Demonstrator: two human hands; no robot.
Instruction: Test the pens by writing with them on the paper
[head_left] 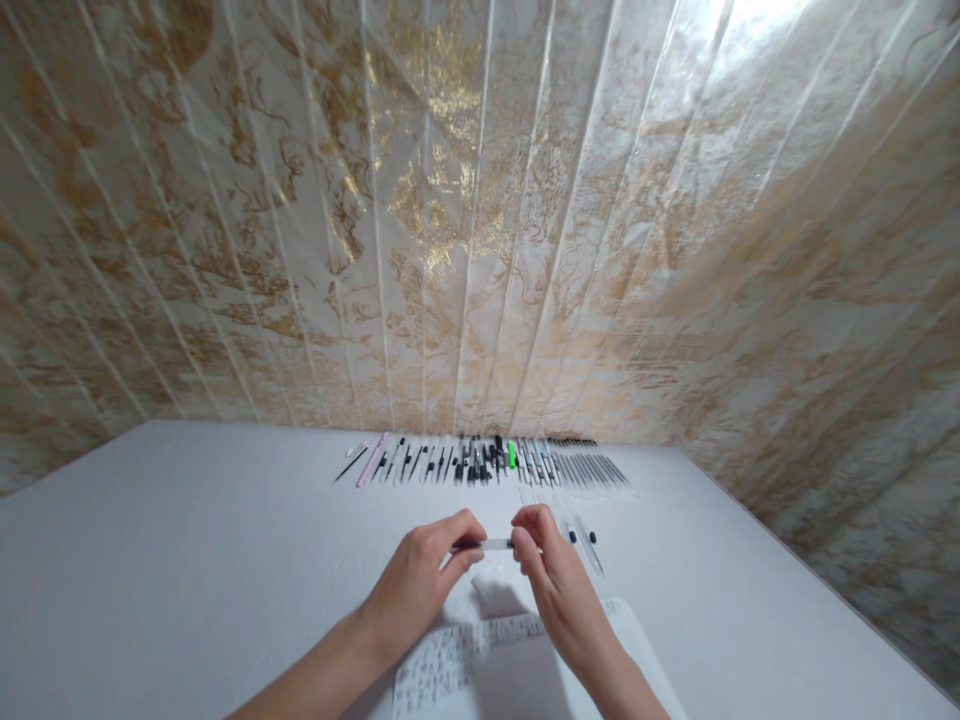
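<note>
Between my two hands a slim, clear-barrelled pen (496,545) is held level above the table. My left hand (431,560) pinches its left end, where a dark part shows between thumb and fingers. My right hand (544,560) is closed on the dark right end, fingertips curled round it. Beneath my hands lies a sheet of paper (525,672) with rows of handwriting along its top and left. A small whitish piece (496,597), perhaps tissue or paper, lies just above the sheet.
Many pens (435,463) and a green marker (511,455) lie in a row at the table's far edge. Thin grey refills or rods (596,470) lie at the row's right end. Clear pen parts with black caps (592,538) lie right of my right hand. A gold-patterned curtain (450,250) hangs behind the white table (187,560).
</note>
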